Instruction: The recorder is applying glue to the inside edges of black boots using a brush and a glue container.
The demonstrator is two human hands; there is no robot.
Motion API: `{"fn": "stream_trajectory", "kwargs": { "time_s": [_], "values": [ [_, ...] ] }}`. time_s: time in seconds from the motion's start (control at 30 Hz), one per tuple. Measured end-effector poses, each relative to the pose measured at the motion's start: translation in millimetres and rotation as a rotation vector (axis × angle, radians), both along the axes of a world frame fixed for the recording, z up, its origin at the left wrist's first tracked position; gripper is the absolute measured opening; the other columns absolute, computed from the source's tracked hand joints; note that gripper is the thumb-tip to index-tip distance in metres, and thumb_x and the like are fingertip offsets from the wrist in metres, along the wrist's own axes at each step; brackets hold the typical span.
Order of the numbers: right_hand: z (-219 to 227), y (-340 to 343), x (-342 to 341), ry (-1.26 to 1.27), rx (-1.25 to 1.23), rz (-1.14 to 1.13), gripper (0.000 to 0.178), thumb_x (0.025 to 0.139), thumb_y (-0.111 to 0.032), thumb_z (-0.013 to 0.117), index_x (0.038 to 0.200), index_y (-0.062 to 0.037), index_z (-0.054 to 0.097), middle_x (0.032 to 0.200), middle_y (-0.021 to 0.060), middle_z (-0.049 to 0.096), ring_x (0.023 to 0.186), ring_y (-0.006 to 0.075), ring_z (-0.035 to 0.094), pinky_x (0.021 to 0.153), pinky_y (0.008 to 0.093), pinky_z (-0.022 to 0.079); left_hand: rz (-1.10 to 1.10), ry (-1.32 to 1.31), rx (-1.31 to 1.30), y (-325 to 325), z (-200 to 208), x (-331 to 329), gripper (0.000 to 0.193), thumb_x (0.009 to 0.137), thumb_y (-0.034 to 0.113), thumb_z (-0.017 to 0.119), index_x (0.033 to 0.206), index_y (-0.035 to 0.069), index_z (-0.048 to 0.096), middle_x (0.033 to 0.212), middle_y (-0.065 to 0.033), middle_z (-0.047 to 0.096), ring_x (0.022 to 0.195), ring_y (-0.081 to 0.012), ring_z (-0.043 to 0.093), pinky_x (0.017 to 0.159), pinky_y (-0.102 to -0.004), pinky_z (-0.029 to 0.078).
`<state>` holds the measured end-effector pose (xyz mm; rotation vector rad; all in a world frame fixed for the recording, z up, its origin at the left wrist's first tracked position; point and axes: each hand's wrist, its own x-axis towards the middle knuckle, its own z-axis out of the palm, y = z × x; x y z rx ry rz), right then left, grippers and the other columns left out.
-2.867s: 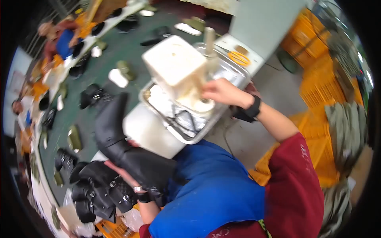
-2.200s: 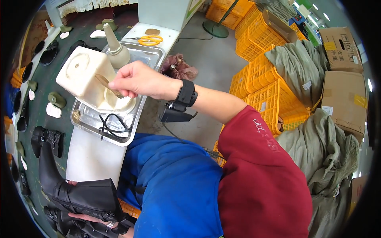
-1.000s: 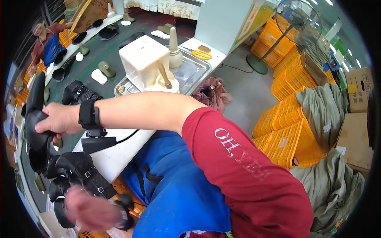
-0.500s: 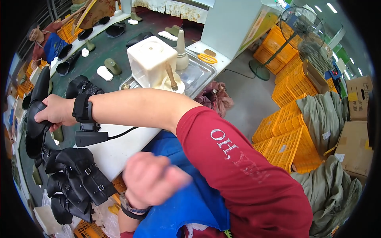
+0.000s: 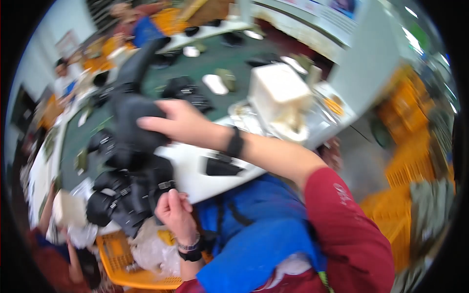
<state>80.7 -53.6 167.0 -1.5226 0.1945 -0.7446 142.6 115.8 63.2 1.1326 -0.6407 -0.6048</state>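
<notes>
Black boots [image 5: 132, 141], green conveyor belt [image 5: 215, 58], yellow basket [image 5: 122, 266], red sleeve [image 5: 351, 229].

A tall black boot [image 5: 129, 115] stands upright near the left end of the white worktop [image 5: 195, 168], just back from its front edge. Its long shaft rises and leans toward the far side, over the green surface behind; the picture is blurred, so the seams and the sole cannot be made out. Its foot part lies low against a heap of black boots [image 5: 129, 198] with straps and metal buckles. That heap is piled at the worktop's front left corner, hanging partly over the edge.
</notes>
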Motion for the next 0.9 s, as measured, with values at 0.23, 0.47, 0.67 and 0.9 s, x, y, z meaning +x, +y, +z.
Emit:
{"fn": "stream_trajectory", "kwargs": {
  "time_s": [0.23, 0.47, 0.67, 0.9],
  "values": [
    [-69.1, 49.5, -39.5, 0.025, -0.312, -0.022, 0.025, 0.081, -0.012, 0.064, 0.101, 0.0018, 0.060, 0.082, 0.0151, 0.064, 0.073, 0.0162, 0.062, 0.067, 0.0279, 0.048, -0.327, 0.486, -0.156, 15.8, -24.3, 28.2, 0.080, 0.083, 0.069, 0.031, 0.130, 0.005, 0.037, 0.120, -0.0090, 0.052, 0.103, -0.0223, 0.054, 0.088, -0.0415, 0.044],
    [-107.9, 50.4, -30.6, 0.006, -0.019, 0.024, 0.029, 0.084, -0.014, 0.062, 0.108, 0.0028, 0.057, 0.088, 0.0123, 0.065, 0.080, 0.0126, 0.060, 0.074, 0.0254, 0.048, -0.514, 0.427, -0.136, 22.7, -5.8, 30.6, 0.064, 0.078, 0.020, 0.067, 0.129, 0.004, 0.031, 0.108, -0.0117, 0.055, 0.086, -0.0224, 0.061, 0.068, -0.0347, 0.055],
    [-127.4, 38.9, -22.3, 0.167, -0.151, -0.128, 0.067, 0.082, -0.017, 0.065, 0.135, 0.0003, 0.030, 0.123, 0.0145, 0.048, 0.105, 0.0179, 0.051, 0.086, 0.0297, 0.044, -0.106, 0.064, 0.001, 0.8, 8.5, 32.3, 0.054, 0.074, 0.000, 0.064, 0.122, 0.000, 0.040, 0.108, -0.0121, 0.056, 0.090, -0.0176, 0.059, 0.077, -0.0292, 0.050],
    [-127.3, 52.9, -21.0, 0.081, 0.061, 0.060, 0.065, 0.081, -0.031, 0.065, 0.128, 0.0013, 0.034, 0.118, 0.0142, 0.050, 0.104, 0.0205, 0.051, 0.086, 0.0317, 0.043, 0.297, -1.179, 0.313, -31.7, -12.0, -3.6, 0.048, 0.067, 0.006, 0.061, 0.115, 0.004, 0.051, 0.113, -0.0212, 0.046, 0.098, -0.0391, 0.046, 0.085, -0.0427, 0.040]
  ]
}}
